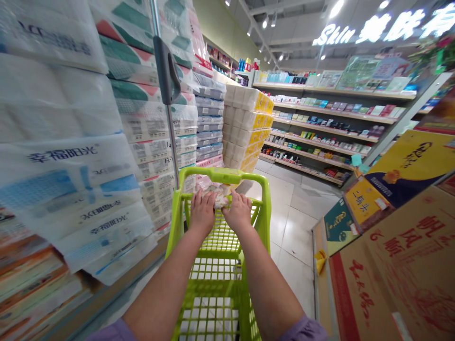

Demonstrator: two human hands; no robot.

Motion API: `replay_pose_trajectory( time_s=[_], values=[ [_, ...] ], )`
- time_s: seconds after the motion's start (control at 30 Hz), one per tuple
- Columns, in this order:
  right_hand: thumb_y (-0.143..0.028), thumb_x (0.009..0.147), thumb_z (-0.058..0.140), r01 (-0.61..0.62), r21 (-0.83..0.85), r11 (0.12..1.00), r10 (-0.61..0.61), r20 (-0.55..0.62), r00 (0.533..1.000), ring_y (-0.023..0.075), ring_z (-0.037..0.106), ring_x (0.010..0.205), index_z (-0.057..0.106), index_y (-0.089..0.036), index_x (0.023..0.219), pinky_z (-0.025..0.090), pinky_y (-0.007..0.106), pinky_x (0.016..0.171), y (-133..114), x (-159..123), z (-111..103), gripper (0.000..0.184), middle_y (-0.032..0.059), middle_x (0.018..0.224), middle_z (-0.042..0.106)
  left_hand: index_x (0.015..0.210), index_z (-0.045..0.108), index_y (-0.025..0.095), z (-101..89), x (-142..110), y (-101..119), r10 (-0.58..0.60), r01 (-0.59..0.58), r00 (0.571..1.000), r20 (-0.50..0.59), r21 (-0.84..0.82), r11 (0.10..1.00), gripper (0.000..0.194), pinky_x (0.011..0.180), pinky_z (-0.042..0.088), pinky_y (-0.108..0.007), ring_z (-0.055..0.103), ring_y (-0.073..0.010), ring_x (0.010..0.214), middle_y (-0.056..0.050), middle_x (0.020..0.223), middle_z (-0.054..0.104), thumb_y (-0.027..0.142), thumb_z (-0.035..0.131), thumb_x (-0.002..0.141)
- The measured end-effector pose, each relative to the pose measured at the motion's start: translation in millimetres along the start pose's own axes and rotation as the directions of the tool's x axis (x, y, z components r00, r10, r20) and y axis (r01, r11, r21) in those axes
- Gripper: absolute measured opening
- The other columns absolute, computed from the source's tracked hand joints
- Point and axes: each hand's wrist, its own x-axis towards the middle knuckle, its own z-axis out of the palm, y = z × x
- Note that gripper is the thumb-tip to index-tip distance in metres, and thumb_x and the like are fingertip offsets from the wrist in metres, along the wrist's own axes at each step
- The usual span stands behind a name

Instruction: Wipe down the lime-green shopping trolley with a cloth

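Note:
My left hand (203, 209) and my right hand (237, 210) lie side by side on the upper crossbar of a lime-green shopping cart (267, 208), fingers bent over it. Between my thumbs sits a small crumpled whitish packet (221, 201); whether either hand grips it too, I cannot tell. Just beyond the fingers, pinkish plastic-wrapped goods (204, 182) show partly under the cart's top frame. Below my wrists the cart's mesh and lower tier are visible. A grey pole with a dark clip (166, 71) rises at the cart's left corner.
Tall stacks of wrapped tissue paper (71, 161) line the left side, with yellow-and-white roll packs (245, 125) farther on. At right stand cardboard boxes (408, 255) on a low platform. Shelves of cosmetics (320, 118) stand ahead, past the pale tiled floor (287, 227).

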Motion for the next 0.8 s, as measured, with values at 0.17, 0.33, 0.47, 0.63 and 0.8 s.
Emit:
replay_pose_trajectory(
  time_s=[0.17, 0.33, 0.47, 0.63, 0.8],
  values=[
    [-0.024, 0.079, 0.053, 0.209, 0.036, 0.977, -0.211, 0.045, 0.976, 0.0247, 0.025, 0.139, 0.018, -0.020, 0.150, 0.011, 0.044, 0.111, -12, -7, 3, 0.079, 0.0100, 0.153, 0.030, 0.134, 0.043, 0.015, 9.7, 1, -2, 0.071, -0.069, 0.997, 0.009, -0.130, 0.989, 0.054, 0.116, 0.023, -0.051, 0.034, -0.0256, 0.137, -0.011, 0.137, 0.053, 0.009, 0.041, 0.080],
    [-0.019, 0.082, 0.049, 0.307, 0.043, 0.951, -0.309, 0.090, 0.947, 0.0196, 0.027, 0.138, 0.026, -0.023, 0.147, 0.008, 0.042, 0.112, -16, -9, 4, 0.068, 0.0068, 0.149, 0.039, 0.128, 0.041, 0.015, 11.2, 1, -6, 0.062, -0.091, 0.993, -0.099, -0.320, 0.943, 0.049, 0.102, 0.045, -0.044, 0.052, -0.0223, 0.121, -0.014, 0.128, 0.056, 0.011, 0.043, 0.080],
    [-0.022, 0.086, 0.049, 0.224, 0.019, 0.975, -0.224, 0.014, 0.975, 0.0207, 0.043, 0.126, 0.052, -0.027, 0.126, 0.016, 0.042, 0.109, -4, -3, -5, 0.040, 0.0041, 0.131, 0.058, 0.125, 0.043, 0.013, 5.2, 1, -8, 0.032, -0.074, 0.987, -0.160, -0.262, 0.962, 0.042, 0.104, 0.043, -0.041, 0.049, -0.0234, 0.125, -0.015, 0.128, 0.055, 0.018, 0.047, 0.084],
    [-0.019, 0.081, 0.052, -0.044, -0.064, 0.997, 0.035, -0.135, 0.990, 0.0255, 0.054, 0.106, 0.063, -0.020, 0.093, 0.033, 0.040, 0.097, 13, 2, -11, 0.016, 0.0086, 0.103, 0.068, 0.128, 0.049, 0.011, 1.7, -1, -6, 0.013, -0.014, 1.000, 0.007, 0.030, 0.999, 0.043, 0.113, 0.028, -0.048, 0.040, -0.0286, 0.133, -0.015, 0.135, 0.053, 0.029, 0.045, 0.090],
    [-0.011, 0.078, 0.045, -0.004, 0.030, 1.000, 0.011, -0.228, 0.974, 0.0225, 0.057, 0.101, 0.064, -0.019, 0.103, 0.041, 0.033, 0.090, 18, 3, -12, 0.032, 0.0075, 0.100, 0.068, 0.132, 0.049, 0.013, -3.3, -3, -2, -0.001, -0.016, 0.994, 0.107, 0.152, 0.988, 0.045, 0.116, 0.022, -0.046, 0.036, -0.0275, 0.136, -0.010, 0.141, 0.050, 0.028, 0.044, 0.090]
  ],
)
